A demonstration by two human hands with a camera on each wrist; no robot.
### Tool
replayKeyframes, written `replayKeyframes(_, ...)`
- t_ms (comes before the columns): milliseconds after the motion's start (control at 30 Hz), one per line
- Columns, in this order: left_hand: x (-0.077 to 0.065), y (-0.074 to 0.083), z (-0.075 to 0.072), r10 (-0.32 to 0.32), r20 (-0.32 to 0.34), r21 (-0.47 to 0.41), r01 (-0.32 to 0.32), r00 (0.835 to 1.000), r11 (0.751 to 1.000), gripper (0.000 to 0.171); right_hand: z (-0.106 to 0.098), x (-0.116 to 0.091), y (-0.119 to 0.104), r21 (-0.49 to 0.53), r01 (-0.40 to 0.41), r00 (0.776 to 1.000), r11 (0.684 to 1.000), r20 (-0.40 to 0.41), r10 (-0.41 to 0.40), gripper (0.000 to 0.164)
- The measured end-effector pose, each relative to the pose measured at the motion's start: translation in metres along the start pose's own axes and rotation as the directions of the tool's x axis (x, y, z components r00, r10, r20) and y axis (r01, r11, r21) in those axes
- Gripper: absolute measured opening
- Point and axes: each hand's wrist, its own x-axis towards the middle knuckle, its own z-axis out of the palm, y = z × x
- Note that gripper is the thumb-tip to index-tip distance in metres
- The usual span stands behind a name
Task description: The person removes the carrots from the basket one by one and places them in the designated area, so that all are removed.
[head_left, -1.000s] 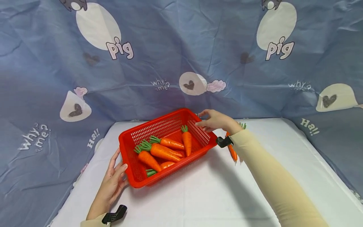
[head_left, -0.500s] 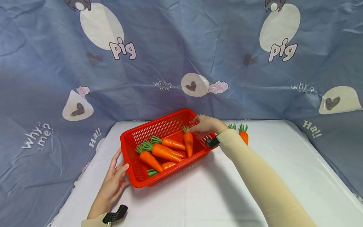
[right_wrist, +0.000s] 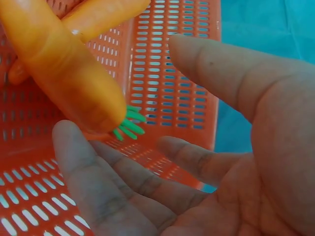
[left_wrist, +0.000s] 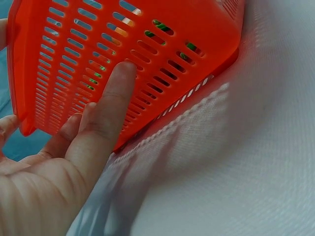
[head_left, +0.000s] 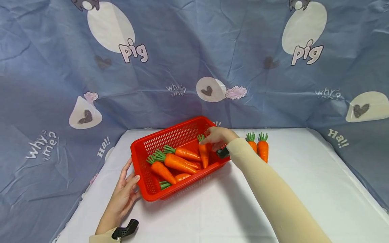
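Observation:
A red perforated plastic basket (head_left: 170, 133) stands tilted in the head view, with several orange carrots (head_left: 177, 163) with green tops inside. My left hand (head_left: 121, 195) holds its left end, thumb on the rim. The left wrist view shows fingers (left_wrist: 106, 113) of that hand against the outer basket wall (left_wrist: 162, 64). Inside the right end, my right hand (head_left: 220, 135) is at the top of one carrot (head_left: 204, 155). From the right wrist, that carrot (right_wrist: 69, 69) lies between spread thumb and fingers (right_wrist: 98, 182), a gap showing around its green top.
Two more carrots (head_left: 263, 150) lie on the white cloth (head_left: 304, 189) right of the basket, partly behind my right forearm. A blue printed curtain (head_left: 170, 67) hangs at the back and both sides.
My right hand has moved left and down from over the basket's right rim to the carrot inside. The carrots on the right have become more visible. My left hand stays on the basket.

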Motion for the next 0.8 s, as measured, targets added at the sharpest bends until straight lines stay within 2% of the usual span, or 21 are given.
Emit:
replayKeyframes(167, 0.001, 0.0, 0.0, -0.001, 0.006, -0.009, 0.001, 1.0, 1.0, 0.077, 0.003, 0.007, 0.0, 0.018, -0.01, 1.0, 1.0, 0.01, 0.01, 0.077)
replayKeyframes(267, 0.001, 0.0, 0.0, 0.004, 0.012, -0.014, -0.004, 1.0, 1.0, 0.077, 0.006, 0.009, 0.0, 0.039, -0.016, 1.0, 0.999, 0.014, 0.015, 0.067)
replayKeyframes(433, 0.0, 0.0, 0.001, 0.008, 0.01, -0.006, -0.008, 1.0, 1.0, 0.077, 0.01, 0.013, 0.001, 0.105, -0.028, 0.999, 0.994, 0.023, 0.026, 0.071)
replayKeyframes(667, 0.0, 0.0, 0.0, 0.012, 0.019, -0.008, -0.012, 1.0, 1.0, 0.076, 0.012, 0.019, 0.003, 0.076, -0.063, 0.998, 0.995, 0.017, 0.062, 0.067)
replayKeyframes(800, 0.0, 0.0, 0.0, 0.014, 0.017, -0.006, -0.014, 1.0, 1.0, 0.076, 0.012, 0.023, 0.003, 0.056, -0.077, 0.997, 0.995, 0.016, 0.076, 0.073)
